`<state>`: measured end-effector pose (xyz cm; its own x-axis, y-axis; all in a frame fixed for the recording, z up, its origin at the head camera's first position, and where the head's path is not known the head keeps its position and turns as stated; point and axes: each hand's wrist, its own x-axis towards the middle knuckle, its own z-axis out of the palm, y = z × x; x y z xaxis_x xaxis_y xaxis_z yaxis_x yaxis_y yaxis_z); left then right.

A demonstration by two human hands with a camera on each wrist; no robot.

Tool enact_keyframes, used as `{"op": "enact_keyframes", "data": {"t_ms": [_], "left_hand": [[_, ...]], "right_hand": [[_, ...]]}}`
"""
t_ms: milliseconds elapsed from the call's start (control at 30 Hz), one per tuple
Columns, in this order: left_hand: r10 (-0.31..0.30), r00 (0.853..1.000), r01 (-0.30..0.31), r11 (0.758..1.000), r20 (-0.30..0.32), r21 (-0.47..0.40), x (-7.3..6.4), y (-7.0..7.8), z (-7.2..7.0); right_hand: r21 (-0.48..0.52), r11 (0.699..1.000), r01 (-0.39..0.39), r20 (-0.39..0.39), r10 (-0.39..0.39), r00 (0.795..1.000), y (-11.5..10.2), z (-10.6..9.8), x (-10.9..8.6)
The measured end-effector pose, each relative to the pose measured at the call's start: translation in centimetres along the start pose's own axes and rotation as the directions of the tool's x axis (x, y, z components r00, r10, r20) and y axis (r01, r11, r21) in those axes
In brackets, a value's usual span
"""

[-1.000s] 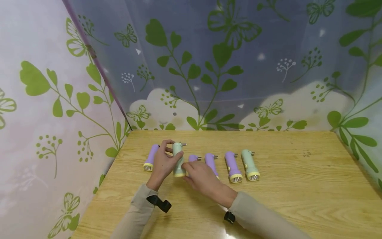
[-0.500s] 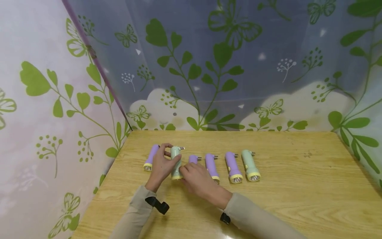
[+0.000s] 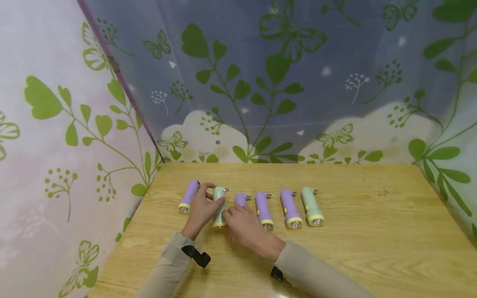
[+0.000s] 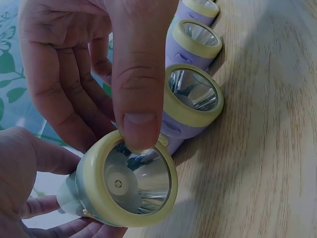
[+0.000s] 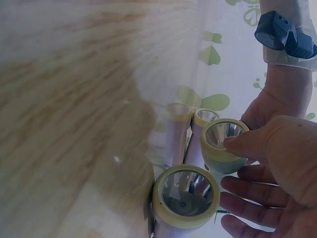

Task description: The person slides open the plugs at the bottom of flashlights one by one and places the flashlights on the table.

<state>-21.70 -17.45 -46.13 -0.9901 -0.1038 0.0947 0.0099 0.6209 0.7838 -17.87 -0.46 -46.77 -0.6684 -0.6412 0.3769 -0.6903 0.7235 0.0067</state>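
Note:
A pale green flashlight [image 3: 218, 193] with a yellow rim and fold-out plug prongs sits between both hands, its lens facing the person. My left hand [image 3: 200, 210] grips its body, thumb on the near side. My right hand [image 3: 242, 223] pinches the lens end; in the left wrist view its thumb [image 4: 140, 99] overlaps the yellow rim of the flashlight head [image 4: 91, 178]. From the right wrist view, the other right fingers spread below the head. A purple flashlight [image 3: 240, 200] lies just beyond the right hand, its lens end hidden.
Left of the hands lies another purple flashlight [image 3: 191, 191]. To the right, a row holds two purple flashlights [image 3: 262, 205] and a second green one [image 3: 310, 201], prongs pointing right. The wooden table [image 3: 372, 223] meets leaf-patterned curtains [image 3: 231, 54] behind and at the sides.
The green flashlight has come down toward the near side and slightly left, both hands keeping hold. The right hand has shifted a little left, uncovering more of a purple flashlight in the row.

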Motion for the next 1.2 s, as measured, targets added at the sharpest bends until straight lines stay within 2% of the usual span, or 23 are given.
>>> {"op": "enact_keyframes", "data": {"t_ms": [600,1200], "left_hand": [[-0.018,1.000,0.018,0.999,0.003,0.034,0.0,-1.1,0.3],[-0.027,0.999,0.025,0.996,0.021,0.087,0.3,-2.0,0.5]], "right_hand": [[-0.071,0.997,-0.011,0.060,0.016,0.998,-0.6,0.8,0.3],[-0.080,0.996,-0.024,0.090,0.031,0.995,-1.0,1.1,0.4]]}}
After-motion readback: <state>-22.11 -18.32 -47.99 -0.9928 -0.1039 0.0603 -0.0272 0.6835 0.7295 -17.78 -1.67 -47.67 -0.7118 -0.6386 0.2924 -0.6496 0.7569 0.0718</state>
